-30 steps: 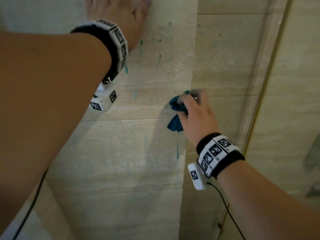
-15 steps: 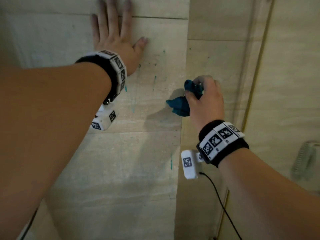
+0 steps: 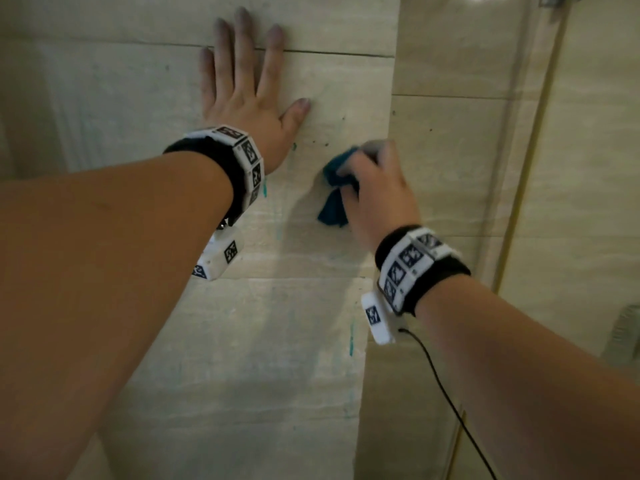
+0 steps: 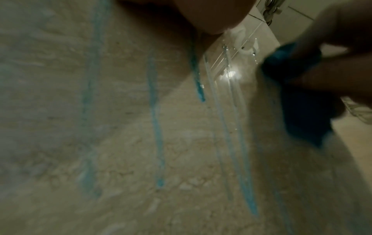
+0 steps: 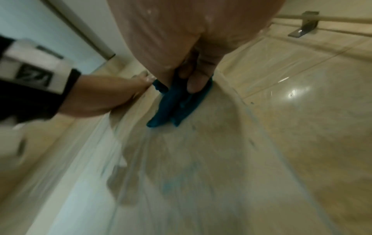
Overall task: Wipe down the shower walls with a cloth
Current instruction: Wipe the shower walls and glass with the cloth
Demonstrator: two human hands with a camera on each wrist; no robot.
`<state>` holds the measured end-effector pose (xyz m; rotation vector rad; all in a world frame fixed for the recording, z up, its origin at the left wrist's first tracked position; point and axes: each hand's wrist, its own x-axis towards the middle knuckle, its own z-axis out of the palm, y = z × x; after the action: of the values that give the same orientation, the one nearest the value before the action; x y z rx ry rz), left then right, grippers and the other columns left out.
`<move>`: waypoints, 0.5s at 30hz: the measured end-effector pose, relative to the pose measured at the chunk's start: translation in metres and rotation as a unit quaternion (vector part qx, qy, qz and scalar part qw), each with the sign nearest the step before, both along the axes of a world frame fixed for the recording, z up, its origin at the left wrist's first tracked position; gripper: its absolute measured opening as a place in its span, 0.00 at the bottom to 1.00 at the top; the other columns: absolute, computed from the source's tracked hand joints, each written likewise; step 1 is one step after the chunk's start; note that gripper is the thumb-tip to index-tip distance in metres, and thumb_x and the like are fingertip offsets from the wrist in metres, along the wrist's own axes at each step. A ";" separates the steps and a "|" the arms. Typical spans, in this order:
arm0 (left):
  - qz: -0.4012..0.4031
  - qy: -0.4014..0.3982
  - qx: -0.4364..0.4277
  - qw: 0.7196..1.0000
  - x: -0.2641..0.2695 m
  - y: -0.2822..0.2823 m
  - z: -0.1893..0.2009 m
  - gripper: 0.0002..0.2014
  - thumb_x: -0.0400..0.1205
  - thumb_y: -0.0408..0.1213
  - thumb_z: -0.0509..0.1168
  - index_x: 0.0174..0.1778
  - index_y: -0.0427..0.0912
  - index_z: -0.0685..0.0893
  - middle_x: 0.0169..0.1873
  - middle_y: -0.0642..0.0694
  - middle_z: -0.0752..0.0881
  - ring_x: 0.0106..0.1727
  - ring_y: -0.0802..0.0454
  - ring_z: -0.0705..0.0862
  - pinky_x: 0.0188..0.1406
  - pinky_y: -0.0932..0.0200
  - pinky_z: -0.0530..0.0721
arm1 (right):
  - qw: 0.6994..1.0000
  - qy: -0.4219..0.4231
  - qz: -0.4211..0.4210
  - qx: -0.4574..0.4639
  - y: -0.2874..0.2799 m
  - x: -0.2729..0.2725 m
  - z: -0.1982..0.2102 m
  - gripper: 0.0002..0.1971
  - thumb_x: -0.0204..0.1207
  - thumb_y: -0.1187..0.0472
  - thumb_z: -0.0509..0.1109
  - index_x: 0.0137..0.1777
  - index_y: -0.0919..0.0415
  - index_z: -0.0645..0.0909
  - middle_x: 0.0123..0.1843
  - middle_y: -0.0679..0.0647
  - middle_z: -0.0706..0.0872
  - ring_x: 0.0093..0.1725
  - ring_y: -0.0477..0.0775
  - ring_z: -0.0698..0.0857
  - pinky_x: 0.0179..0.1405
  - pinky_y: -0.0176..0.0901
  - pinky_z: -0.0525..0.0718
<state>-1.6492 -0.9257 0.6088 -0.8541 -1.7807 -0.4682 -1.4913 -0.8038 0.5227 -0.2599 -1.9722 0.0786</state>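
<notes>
My left hand (image 3: 242, 88) lies flat on the beige tiled shower wall (image 3: 145, 98), fingers straight and spread. My right hand (image 3: 374, 181) grips a bunched teal cloth (image 3: 334, 188) and presses it to the wall just right of the left wrist, near the wall's outer corner. In the right wrist view the cloth (image 5: 177, 103) hangs below my curled fingers (image 5: 197, 82). The left wrist view shows the cloth (image 4: 302, 101) at the right and blue drip streaks (image 4: 155, 120) running down the tile. A short teal drip (image 3: 351, 337) sits lower near the corner edge.
The wall turns a corner (image 3: 377, 306) into a recessed tiled face. A glass panel with a brass edge strip (image 3: 519, 174) stands to the right. A metal fitting (image 3: 623, 334) shows at the far right. A black cable (image 3: 446, 393) trails from my right wristband.
My right hand has carried the cloth up and to the left along the wall, over the drips by the left wrist. The left hand stays flat on the tile.
</notes>
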 end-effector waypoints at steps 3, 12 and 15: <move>-0.005 0.000 0.001 1.000 0.000 0.000 -0.001 0.40 0.89 0.68 0.41 0.93 0.50 0.39 0.91 0.35 0.39 0.91 0.33 0.38 0.90 0.33 0.39 | 0.996 -0.086 0.016 0.032 0.003 0.006 -0.050 0.06 0.81 0.63 0.71 0.56 0.59 0.80 0.68 0.53 0.72 0.45 0.58 0.81 0.43 0.41 0.81; -0.011 -0.003 -0.010 1.000 0.000 -0.002 -0.001 0.40 0.90 0.68 0.39 0.92 0.50 0.35 0.91 0.35 0.35 0.91 0.33 0.35 0.90 0.33 0.38 | 0.998 -0.051 -0.008 0.046 0.014 0.013 0.042 0.06 0.86 0.61 0.67 0.59 0.56 0.80 0.72 0.54 0.72 0.54 0.49 0.77 0.53 0.31 0.76; -0.008 0.005 -0.006 1.000 -0.001 -0.001 -0.003 0.40 0.90 0.68 0.40 0.92 0.50 0.36 0.91 0.35 0.37 0.91 0.33 0.36 0.90 0.32 0.40 | 0.999 0.026 -0.007 0.018 0.019 0.014 0.096 0.06 0.85 0.63 0.68 0.59 0.57 0.80 0.72 0.54 0.72 0.57 0.46 0.75 0.60 0.35 0.78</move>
<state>-1.6500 -0.9271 0.6056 -0.8785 -1.7706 -0.4641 -1.4778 -0.7851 0.6188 -0.2455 -1.9181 0.0411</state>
